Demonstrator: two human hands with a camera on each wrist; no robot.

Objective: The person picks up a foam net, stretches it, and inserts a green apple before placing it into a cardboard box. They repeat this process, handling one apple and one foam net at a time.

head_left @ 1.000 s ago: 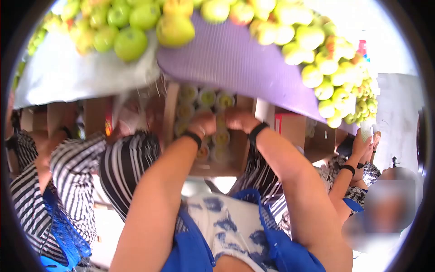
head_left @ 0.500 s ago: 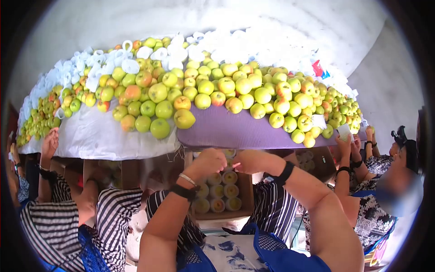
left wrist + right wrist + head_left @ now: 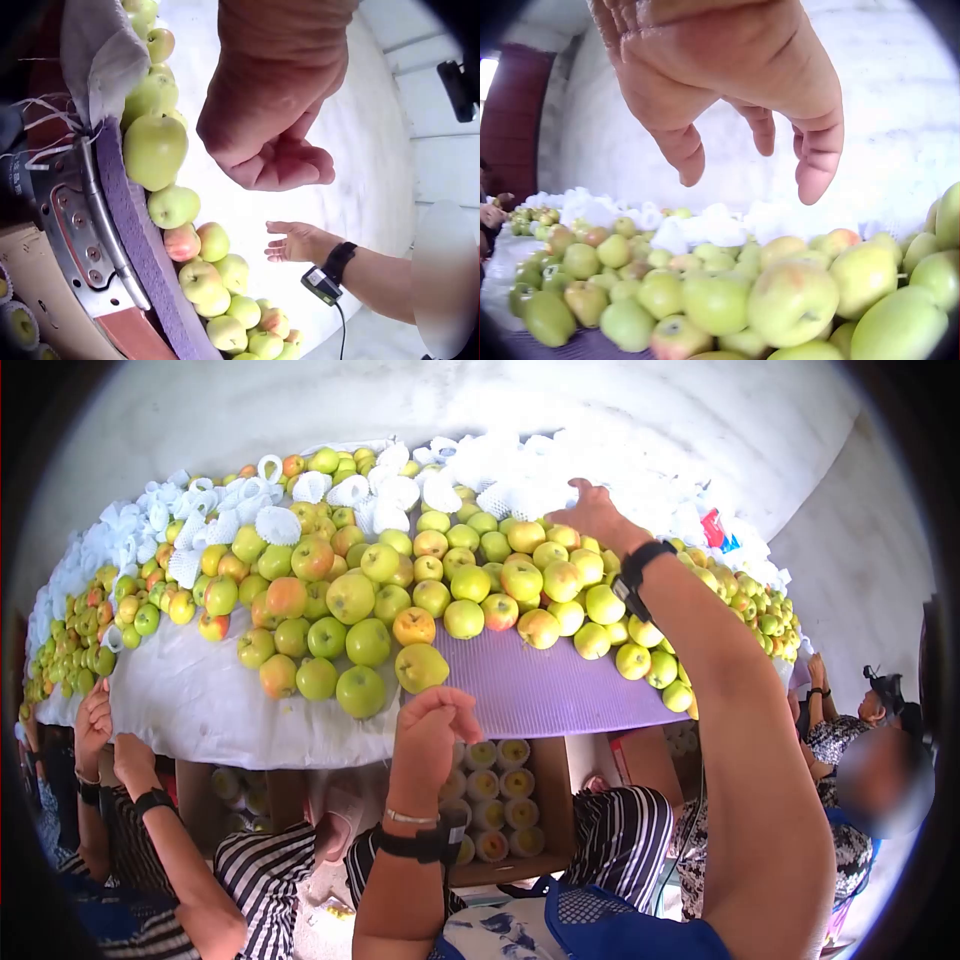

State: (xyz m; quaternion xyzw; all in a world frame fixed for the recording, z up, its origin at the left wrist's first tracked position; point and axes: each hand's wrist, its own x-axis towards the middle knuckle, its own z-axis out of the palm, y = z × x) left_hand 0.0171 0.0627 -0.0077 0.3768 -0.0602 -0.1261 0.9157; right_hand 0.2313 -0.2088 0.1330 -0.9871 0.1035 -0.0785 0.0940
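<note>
Green and reddish apples (image 3: 350,598) lie heaped on the table, with white foam nets (image 3: 400,490) behind them. My right hand (image 3: 597,518) reaches over the far side of the heap near the nets. In the right wrist view the right hand (image 3: 735,82) hangs above the apples (image 3: 716,300), fingers spread and holding nothing. My left hand (image 3: 430,735) is at the table's near edge, above a carton (image 3: 553,800) of netted apples (image 3: 487,815). The left wrist view shows the left hand (image 3: 277,112) with curled fingers and nothing visible in them.
Purple padding (image 3: 560,695) and a pale cloth (image 3: 200,705) cover the table's front edge. People sit close on both sides, one with hands (image 3: 95,725) at the left edge. Other cartons (image 3: 215,795) stand below the table. A red and blue item (image 3: 715,530) lies at the back right.
Both hands have risen from over the carton and moved apart. The right hand has stretched forward across the apples; the left has stayed near the edge. The head view has tilted up to the heap.
</note>
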